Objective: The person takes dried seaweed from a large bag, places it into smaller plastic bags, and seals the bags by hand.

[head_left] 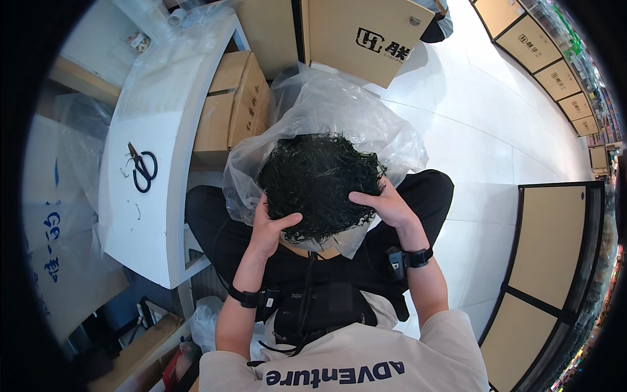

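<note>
Between my two hands is a round, flattish mass of dark green dried shreds (321, 183), which looks like dried seaweed. My left hand (268, 228) grips its lower left edge, thumb on top and fingers hidden underneath. On the right side, my right hand (387, 201) holds it the same way, thumb pressed on the upper face. A large clear plastic bag (338, 105) spreads behind and beneath the mass, over my lap. What lies under the mass is mostly hidden.
At left stands a white table (142, 220) with black-handled scissors (142, 169) and small dark scraps on it. A taped cardboard box (235, 105) sits beside the table. An open cabinet door (362, 39) is ahead, part of a person (436, 22) beyond it. Cabinets (548, 240) line the right.
</note>
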The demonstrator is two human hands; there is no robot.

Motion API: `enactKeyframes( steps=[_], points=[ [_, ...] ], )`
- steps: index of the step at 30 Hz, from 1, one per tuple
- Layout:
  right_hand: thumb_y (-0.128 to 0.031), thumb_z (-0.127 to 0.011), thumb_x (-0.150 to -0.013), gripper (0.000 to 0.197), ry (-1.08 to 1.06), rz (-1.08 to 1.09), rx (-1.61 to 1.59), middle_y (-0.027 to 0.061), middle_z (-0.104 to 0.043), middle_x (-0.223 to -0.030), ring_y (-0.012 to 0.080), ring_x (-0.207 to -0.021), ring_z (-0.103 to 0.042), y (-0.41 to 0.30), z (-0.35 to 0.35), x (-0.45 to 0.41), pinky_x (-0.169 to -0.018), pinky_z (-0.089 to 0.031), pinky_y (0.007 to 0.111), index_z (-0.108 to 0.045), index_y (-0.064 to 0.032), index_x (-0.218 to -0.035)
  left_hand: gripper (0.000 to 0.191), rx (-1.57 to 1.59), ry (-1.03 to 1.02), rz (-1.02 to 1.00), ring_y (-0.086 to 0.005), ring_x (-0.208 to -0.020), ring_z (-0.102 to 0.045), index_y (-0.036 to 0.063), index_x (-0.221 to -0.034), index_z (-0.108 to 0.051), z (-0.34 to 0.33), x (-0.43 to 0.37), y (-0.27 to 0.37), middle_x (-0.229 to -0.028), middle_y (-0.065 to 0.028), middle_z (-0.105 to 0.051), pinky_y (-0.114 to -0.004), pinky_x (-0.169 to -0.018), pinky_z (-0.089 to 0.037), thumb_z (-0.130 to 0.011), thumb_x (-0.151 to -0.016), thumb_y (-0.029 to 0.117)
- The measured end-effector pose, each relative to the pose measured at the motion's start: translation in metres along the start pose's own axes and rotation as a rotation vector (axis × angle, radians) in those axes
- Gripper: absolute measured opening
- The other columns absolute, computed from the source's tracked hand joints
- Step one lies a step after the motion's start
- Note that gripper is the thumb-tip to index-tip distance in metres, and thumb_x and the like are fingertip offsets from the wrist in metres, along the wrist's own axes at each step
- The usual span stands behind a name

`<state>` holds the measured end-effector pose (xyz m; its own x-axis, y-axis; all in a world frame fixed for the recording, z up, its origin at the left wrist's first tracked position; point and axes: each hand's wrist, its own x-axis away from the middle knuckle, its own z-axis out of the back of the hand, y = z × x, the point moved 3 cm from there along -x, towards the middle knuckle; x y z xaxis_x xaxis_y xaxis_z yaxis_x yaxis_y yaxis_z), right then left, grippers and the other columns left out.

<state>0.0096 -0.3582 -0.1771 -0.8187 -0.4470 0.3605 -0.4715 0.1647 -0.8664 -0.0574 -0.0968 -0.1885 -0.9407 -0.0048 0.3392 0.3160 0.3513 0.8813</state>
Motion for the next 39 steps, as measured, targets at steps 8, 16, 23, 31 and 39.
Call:
enactKeyframes(
  steps=[8, 16, 23, 31, 39],
  points=[
    [-0.012, -0.078, -0.090, 0.038, 0.062, -0.006, 0.036, 0.0055, -0.071, -0.116, 0.0131, -0.104, -0.065, 0.008, 0.000, -0.010, -0.095, -0.051, 0.030, -0.066, -0.0005, -0.124, 0.060, 0.024, 0.047, 0.017, -0.0196, -0.115, -0.062, 0.0030, -0.139, -0.052, 0.000, -0.005, 0.005, -0.127, -0.0090, -0.064, -0.035, -0.100, -0.049, -0.080, -0.087, 0.015],
    [-0.010, -0.077, -0.091, 0.051, 0.112, 0.076, 0.036, 0.0065, -0.066, -0.127, 0.0136, -0.113, -0.062, -0.011, 0.001, -0.010, -0.100, -0.049, 0.030, -0.057, -0.0014, -0.137, 0.067, -0.008, -0.013, -0.001, -0.0187, -0.121, -0.058, 0.0024, -0.142, -0.049, 0.002, -0.004, 0.015, -0.133, -0.0080, -0.061, -0.035, -0.107, -0.043, -0.081, -0.088, 0.027],
    [-0.005, -0.072, -0.094, 0.055, 0.221, 0.272, -0.120, 0.0055, -0.063, -0.131, 0.0133, -0.117, -0.059, -0.002, -0.002, -0.015, -0.102, -0.048, 0.029, -0.051, -0.0035, -0.145, 0.069, 0.248, -0.040, -0.003, -0.0186, -0.134, -0.050, 0.0076, -0.150, -0.043, 0.003, -0.002, -0.007, -0.148, -0.0051, -0.051, -0.038, -0.109, -0.042, -0.044, -0.104, 0.059],
    [-0.002, -0.069, -0.095, 0.044, 0.416, 0.447, -0.222, 0.0069, -0.065, -0.126, 0.0132, -0.111, -0.061, 0.002, 0.003, 0.001, -0.098, -0.049, 0.029, -0.056, 0.0012, -0.137, 0.037, 0.054, 0.229, -0.045, -0.0003, -0.062, -0.041, 0.0102, -0.110, -0.061, -0.009, 0.000, -0.004, -0.078, 0.0102, -0.053, -0.021, -0.052, -0.029, -0.051, -0.107, 0.045],
    [-0.008, -0.061, -0.101, 0.027, 0.468, 0.501, -0.474, 0.0097, -0.070, -0.118, 0.0184, -0.104, -0.069, -0.021, 0.018, 0.014, -0.093, -0.056, 0.033, -0.057, -0.0002, -0.126, 0.033, -0.023, 0.319, -0.229, -0.0007, -0.070, -0.034, 0.0066, -0.097, -0.059, -0.011, -0.002, 0.006, -0.079, 0.0094, -0.043, -0.021, -0.060, -0.027, -0.054, -0.108, 0.038]
  ],
)
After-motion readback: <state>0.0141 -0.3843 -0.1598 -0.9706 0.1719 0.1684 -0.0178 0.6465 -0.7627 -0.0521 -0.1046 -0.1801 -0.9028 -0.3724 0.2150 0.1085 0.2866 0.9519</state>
